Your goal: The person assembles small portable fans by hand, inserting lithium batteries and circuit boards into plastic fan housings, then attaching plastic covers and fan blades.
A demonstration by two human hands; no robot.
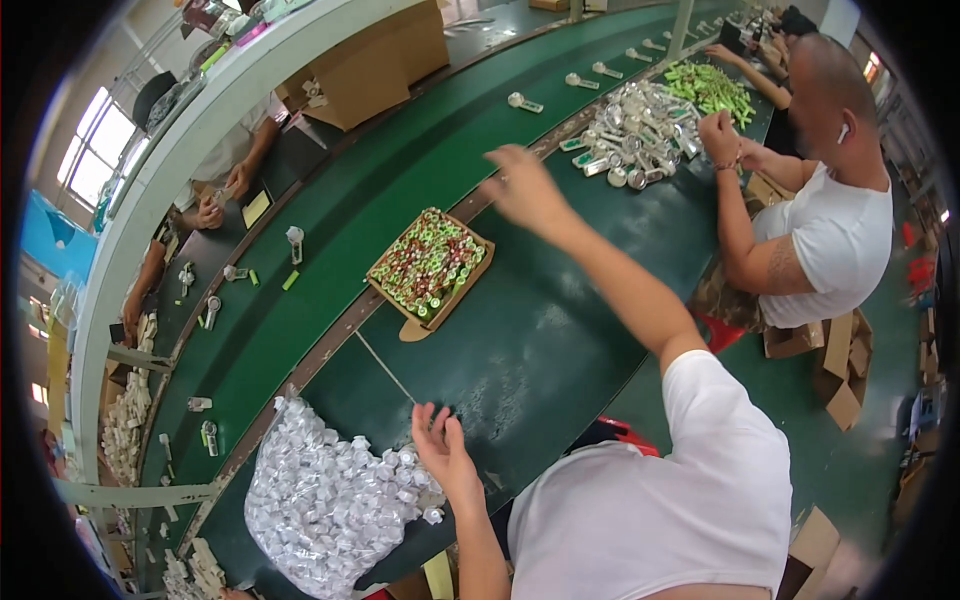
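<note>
My left hand (447,460) hovers over the green work surface beside a clear plastic bag (310,490) of small white plastic parts. Its fingers are loosely bent and apart, with nothing visible in them. My right hand (530,195) is stretched over the near edge of the green conveyor belt (385,190), fingers extended and slightly blurred; I see nothing held. Between the hands, a shallow cardboard box (470,290) stands at the belt's edge. Packed upright in it are many small green cylinders (425,255), some with reddish ends, that look like battery cells.
Beyond my right hand lie a heap of clear-and-silver round-headed devices (635,140) and a pile of green cylinders (710,90). Similar devices (525,103) ride spaced along the belt. A co-worker in white (810,230) sits at the right; another person's hands (225,200) work across the belt, below a metal frame (150,190).
</note>
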